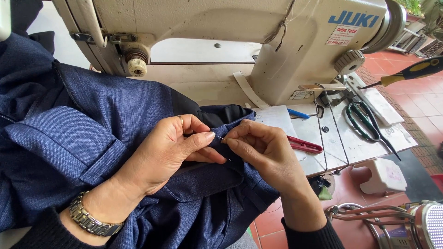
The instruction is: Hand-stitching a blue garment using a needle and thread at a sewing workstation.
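Observation:
A dark blue woven garment (78,133) with a black lining lies over my lap and the sewing table. My left hand (170,147) pinches a fold of the blue cloth between thumb and fingers; a metal watch sits on that wrist. My right hand (263,147) is just to its right, its fingertips closed on a thin needle (222,138) that points at the seam between the two hands. The cloth under both hands is bunched, and the needle's tip is partly hidden.
A cream industrial sewing machine (258,41) stands behind the garment. On the table to the right lie green-handled scissors (362,122), a red thread snipper (304,146), a blue pen (299,113) and a yellow-handled screwdriver (410,71). A white stool (383,175) stands on red floor tiles.

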